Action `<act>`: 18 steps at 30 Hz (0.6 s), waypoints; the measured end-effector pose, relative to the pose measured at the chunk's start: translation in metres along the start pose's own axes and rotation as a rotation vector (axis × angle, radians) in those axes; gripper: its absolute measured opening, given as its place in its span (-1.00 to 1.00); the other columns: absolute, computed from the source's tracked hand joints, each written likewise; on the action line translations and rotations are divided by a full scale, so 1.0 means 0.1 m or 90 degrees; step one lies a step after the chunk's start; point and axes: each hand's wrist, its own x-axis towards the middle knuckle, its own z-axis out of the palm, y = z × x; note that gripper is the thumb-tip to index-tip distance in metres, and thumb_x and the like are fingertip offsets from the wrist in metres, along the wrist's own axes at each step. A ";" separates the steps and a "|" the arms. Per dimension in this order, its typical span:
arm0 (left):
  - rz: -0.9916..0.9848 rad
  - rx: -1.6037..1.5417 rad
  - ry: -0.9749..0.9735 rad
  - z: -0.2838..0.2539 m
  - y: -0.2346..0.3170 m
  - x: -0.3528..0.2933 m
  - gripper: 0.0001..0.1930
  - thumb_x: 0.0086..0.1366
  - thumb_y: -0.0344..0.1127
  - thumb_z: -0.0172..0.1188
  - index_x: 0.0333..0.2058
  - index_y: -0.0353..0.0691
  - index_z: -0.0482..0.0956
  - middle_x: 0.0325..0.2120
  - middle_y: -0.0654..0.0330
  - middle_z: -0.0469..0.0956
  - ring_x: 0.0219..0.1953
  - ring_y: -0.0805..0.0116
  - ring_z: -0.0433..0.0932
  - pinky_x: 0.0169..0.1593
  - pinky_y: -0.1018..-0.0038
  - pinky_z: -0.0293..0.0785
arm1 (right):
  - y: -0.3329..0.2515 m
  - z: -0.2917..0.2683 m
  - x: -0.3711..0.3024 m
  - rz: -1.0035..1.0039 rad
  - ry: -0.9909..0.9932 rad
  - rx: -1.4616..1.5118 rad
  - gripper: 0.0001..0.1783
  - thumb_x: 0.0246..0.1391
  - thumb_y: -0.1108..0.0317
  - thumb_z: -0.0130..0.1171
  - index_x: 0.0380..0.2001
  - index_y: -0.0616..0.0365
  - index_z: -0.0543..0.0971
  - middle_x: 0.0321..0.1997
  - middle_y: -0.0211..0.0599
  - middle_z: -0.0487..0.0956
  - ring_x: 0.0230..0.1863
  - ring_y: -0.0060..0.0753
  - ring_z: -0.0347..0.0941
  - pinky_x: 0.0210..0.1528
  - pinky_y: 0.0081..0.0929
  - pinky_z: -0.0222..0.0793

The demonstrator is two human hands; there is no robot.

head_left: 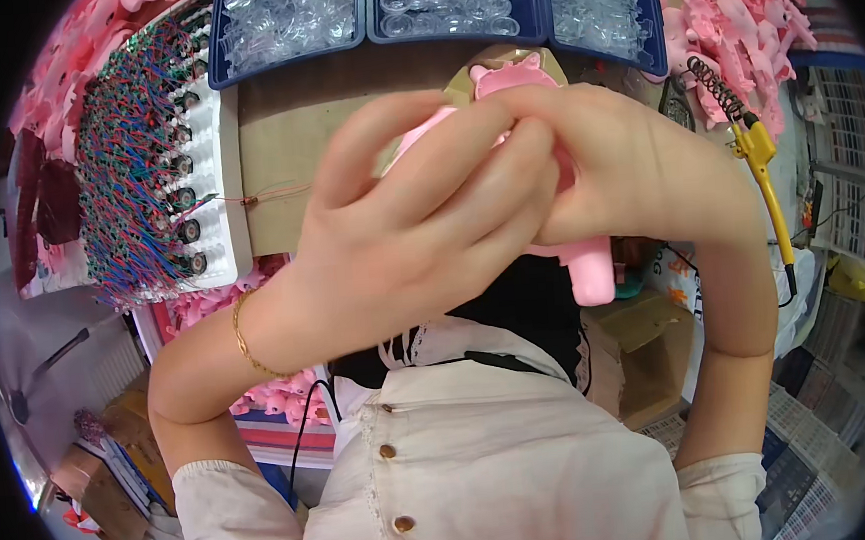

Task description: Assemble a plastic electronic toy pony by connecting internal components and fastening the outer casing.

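Both my hands meet in front of me around a pink plastic toy shell [591,271], whose rounded handle sticks out below. My right hand [636,160] is wrapped round it, thumb and fingers curled inward. My left hand [419,216], with a thin gold bracelet at its wrist, has its fingers bent and pressed together against the right fingers. What the left fingertips hold is hidden behind them. Just beyond the hands shows a pink piece with small ears [509,76]; whether it joins the held shell I cannot tell.
Blue bins [369,13] of clear plastic parts stand at the back. A white tray [221,184] with many wired speakers lies left. A yellow soldering iron [773,196] hangs at right by a coiled holder [715,85]. Pink shells [727,29] are heaped on both sides.
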 end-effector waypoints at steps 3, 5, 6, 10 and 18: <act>-0.028 0.018 0.324 0.20 -0.08 -0.41 -0.81 0.05 -0.24 0.25 -0.38 -0.16 0.52 -0.30 0.31 0.51 -0.23 0.29 0.48 -0.09 0.38 0.38 | 0.15 0.03 0.01 -0.041 0.089 0.014 -0.34 -0.18 0.35 0.26 0.08 0.27 0.38 -0.16 -0.26 0.54 -0.16 -0.46 0.47 -0.10 -0.49 0.40; -0.129 -0.129 0.216 0.31 -0.05 -0.54 -0.81 0.05 -0.28 0.26 -0.35 -0.18 0.53 -0.30 0.27 0.52 -0.25 0.25 0.49 -0.14 0.36 0.41 | 0.19 -0.03 0.04 0.072 0.015 0.132 -0.36 -0.15 0.37 0.18 0.10 0.26 0.37 -0.19 -0.29 0.52 -0.22 -0.52 0.45 -0.17 -0.56 0.42; -0.224 -0.273 0.104 0.35 -0.06 -0.57 -0.80 0.05 -0.32 0.27 -0.32 -0.19 0.54 -0.31 0.24 0.53 -0.27 0.21 0.51 -0.19 0.34 0.43 | 0.21 -0.04 0.06 0.076 0.014 0.131 -0.36 -0.15 0.37 0.18 0.10 0.26 0.37 -0.19 -0.29 0.52 -0.22 -0.52 0.45 -0.17 -0.56 0.42; -0.323 -0.474 0.030 0.50 -0.01 -0.44 -0.79 0.05 -0.39 0.27 -0.29 -0.23 0.55 -0.28 0.16 0.55 -0.28 0.16 0.53 -0.27 0.31 0.46 | 0.34 -0.02 0.01 0.100 -0.064 0.320 -0.39 -0.09 0.36 0.13 0.11 0.27 0.36 -0.18 -0.28 0.51 -0.31 -0.62 0.45 -0.28 -0.62 0.43; -0.098 -0.161 -0.060 0.35 0.09 -0.49 -0.67 0.04 -0.36 0.20 -0.16 -0.24 0.56 -0.13 0.19 0.54 -0.06 0.28 0.47 -0.06 0.41 0.38 | 0.35 -0.07 0.08 0.109 -0.066 0.306 -0.41 -0.03 0.32 0.08 0.11 0.31 0.35 -0.28 -0.31 0.53 -0.38 -0.63 0.46 -0.38 -0.65 0.44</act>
